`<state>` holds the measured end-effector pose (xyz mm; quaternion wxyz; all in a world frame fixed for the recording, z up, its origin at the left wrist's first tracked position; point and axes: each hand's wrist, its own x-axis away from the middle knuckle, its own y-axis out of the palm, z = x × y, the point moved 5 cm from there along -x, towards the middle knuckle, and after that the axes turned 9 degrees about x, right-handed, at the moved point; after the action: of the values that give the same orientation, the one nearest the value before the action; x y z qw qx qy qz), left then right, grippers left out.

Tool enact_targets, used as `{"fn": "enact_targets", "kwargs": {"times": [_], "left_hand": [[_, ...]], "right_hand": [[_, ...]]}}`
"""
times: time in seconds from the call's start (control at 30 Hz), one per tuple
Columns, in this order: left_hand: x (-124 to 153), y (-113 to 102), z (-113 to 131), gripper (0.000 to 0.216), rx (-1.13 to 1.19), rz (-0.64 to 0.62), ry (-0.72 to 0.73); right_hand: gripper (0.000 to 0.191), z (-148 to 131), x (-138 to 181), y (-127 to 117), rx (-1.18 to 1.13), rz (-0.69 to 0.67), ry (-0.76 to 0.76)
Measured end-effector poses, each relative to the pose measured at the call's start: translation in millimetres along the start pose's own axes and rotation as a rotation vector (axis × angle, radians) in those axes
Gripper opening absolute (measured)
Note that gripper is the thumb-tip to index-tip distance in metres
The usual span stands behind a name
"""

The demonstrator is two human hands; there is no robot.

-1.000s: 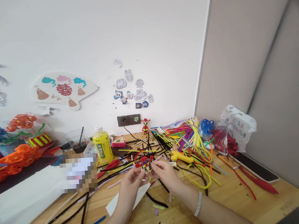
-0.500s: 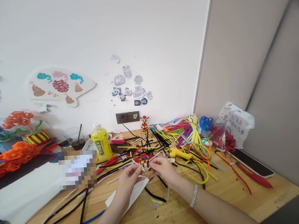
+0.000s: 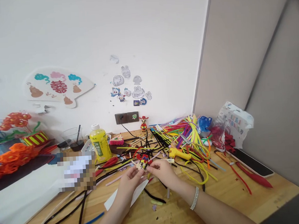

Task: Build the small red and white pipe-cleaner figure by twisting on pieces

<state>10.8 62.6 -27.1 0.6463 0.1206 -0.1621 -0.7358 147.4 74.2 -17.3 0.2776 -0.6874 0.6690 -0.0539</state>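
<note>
A small pipe-cleaner figure head, cream with black, yellow and blue details and a red hat, is held between both hands above the table. My left hand pinches its left side, and my right hand grips its right side with the fingertips. The head is tilted to one side. Beneath the hands lies a white sheet of paper. A similar finished-looking figure in a red hat stands against the wall. The yellow glue gun rests just beyond my right hand.
Colourful pipe cleaners lie heaped at the back right. Left of centre stands a yellow drink bottle, with a plastic cup behind it. Pliers-like red-handled tool and a phone lie at the right. Orange fuzzy flowers sit far left.
The figure head has been turned and tilted between my fingers, from facing upright to leaning sideways. Both hands still hold it, and the view has shifted slightly.
</note>
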Motion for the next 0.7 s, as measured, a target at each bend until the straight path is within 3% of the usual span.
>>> {"fn": "enact_targets", "kwargs": {"times": [0.13, 0.37, 0.7], "left_hand": [[1.7, 1.3, 7.9, 0.033, -0.096, -0.005, 0.045], [2.6, 5.7, 14.3, 0.04, -0.184, -0.078, 0.081], [-3.5, 7.1, 5.1, 0.038, -0.284, -0.167, 0.074]], "right_hand": [[0.032, -11.4, -0.8, -25.6, 0.268, 0.16, -0.139], [0.024, -7.5, -9.8, -20.7, -0.084, -0.086, -0.123], [0.018, -6.0, -8.7, -16.4, -0.204, -0.048, -0.029]]}}
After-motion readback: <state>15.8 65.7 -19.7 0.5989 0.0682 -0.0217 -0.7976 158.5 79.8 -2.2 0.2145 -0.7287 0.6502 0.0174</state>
